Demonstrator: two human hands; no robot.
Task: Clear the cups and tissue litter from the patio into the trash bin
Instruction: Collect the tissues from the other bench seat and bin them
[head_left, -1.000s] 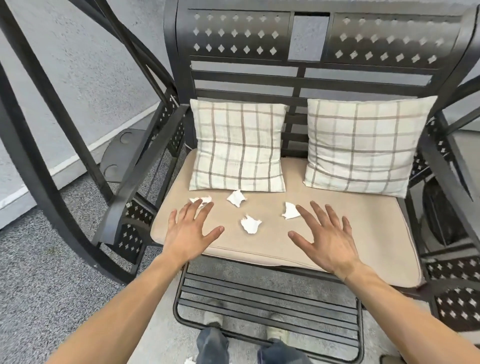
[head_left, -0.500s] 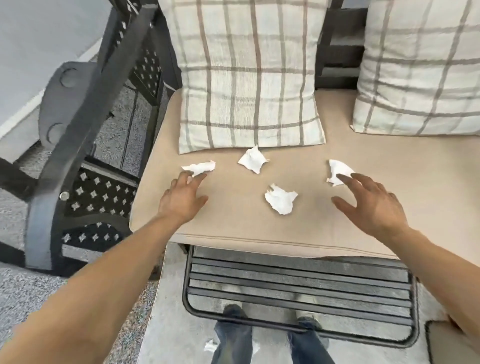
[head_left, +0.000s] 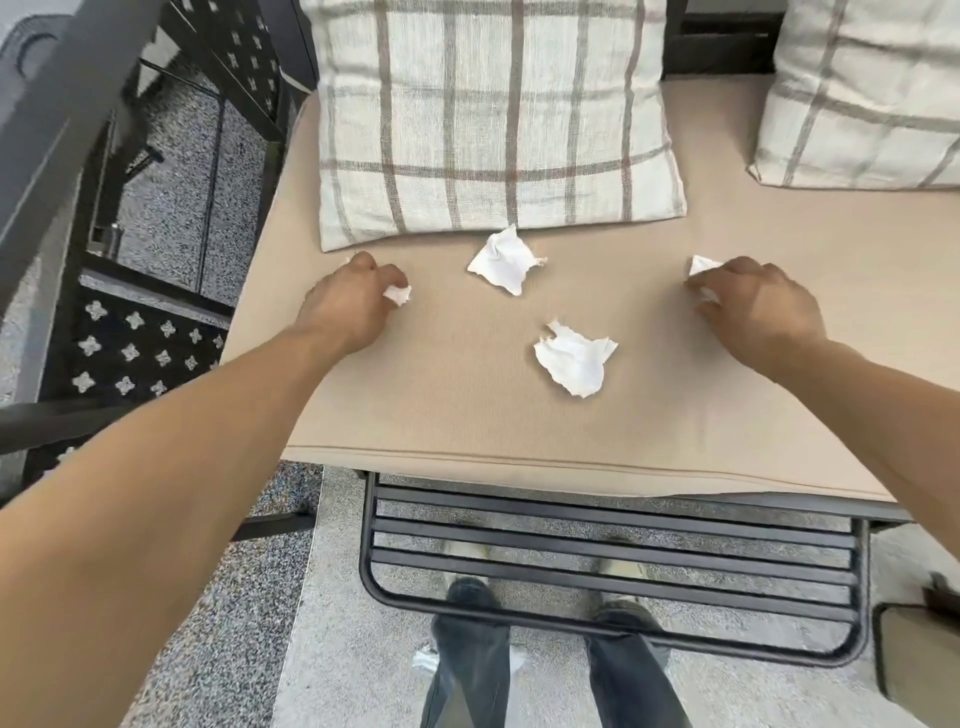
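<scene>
Left hand curls round a small crumpled white tissue scrap; right hand pinches another torn white tissue wad. Both on tan woven seat cushion w/ two loose crumpled tissues btwn them, plaid linen pillow just behind.

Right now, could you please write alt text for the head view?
Both hands grip crumpled tissues on a tan bench cushion: left hand, right hand. Two more tissues lie between them, before plaid pillows.
</scene>
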